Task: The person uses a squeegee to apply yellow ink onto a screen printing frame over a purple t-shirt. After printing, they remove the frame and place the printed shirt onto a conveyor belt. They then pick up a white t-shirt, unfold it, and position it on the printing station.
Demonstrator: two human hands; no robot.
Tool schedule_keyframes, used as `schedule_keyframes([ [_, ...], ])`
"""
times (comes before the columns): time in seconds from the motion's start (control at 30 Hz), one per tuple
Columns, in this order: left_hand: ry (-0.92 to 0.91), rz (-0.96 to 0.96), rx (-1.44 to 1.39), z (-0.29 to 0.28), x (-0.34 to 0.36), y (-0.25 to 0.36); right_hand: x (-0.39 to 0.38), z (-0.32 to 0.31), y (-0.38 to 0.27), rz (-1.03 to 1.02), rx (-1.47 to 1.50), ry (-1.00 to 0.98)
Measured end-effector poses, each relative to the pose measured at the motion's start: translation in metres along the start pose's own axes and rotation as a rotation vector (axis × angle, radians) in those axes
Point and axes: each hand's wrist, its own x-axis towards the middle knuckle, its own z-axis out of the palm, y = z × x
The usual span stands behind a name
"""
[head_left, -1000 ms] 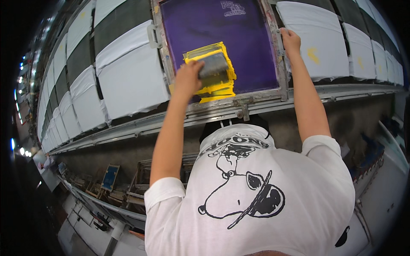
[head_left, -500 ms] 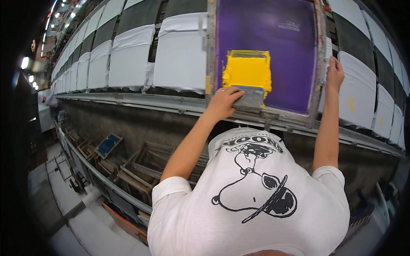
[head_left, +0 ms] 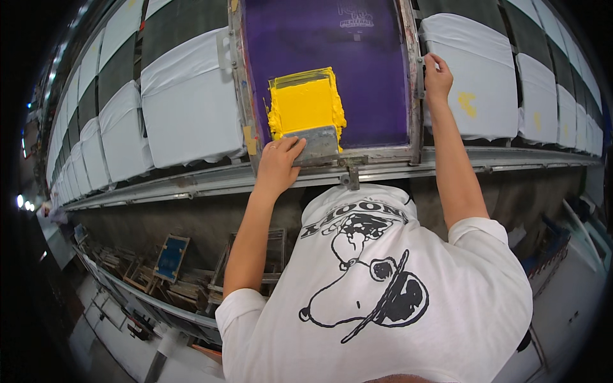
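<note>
A purple printing screen (head_left: 377,96) in a worn metal frame (head_left: 412,137) lies ahead of me, with a faint printed design at the top. A thick square of yellow ink (head_left: 305,104) sits on its lower left. My left hand (head_left: 281,163) grips a grey squeegee (head_left: 319,143) at the lower edge of the ink, fingers over the blade's left part. My right hand (head_left: 438,80) is closed on the right side of the frame, by a small metal bracket.
White-covered print boards (head_left: 191,96) line both sides of the screen, some yellow-stained on the right, along a long metal rail (head_left: 140,187). Below, wooden frames, one blue-meshed (head_left: 171,255), lean at the lower left. A person's body in a white printed shirt (head_left: 370,287) fills the foreground.
The squeegee in my left hand has moved down from the middle of the yellow ink to its lower edge, leaving a smooth patch. My right hand still holds the frame.
</note>
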Motion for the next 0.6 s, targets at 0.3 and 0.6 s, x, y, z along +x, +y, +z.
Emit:
schedule_keyframes([
  [0.3, -0.169, 0.027, -0.005, -0.058, 0.110, -0.046, 0.000, 0.007, 0.017, -0.080, -0.371, 0.000],
  [0.6, -0.229, -0.071, 0.053, -0.057, 0.179, -0.081, -0.001, 0.006, 0.009, -0.154, -0.551, 0.076],
])
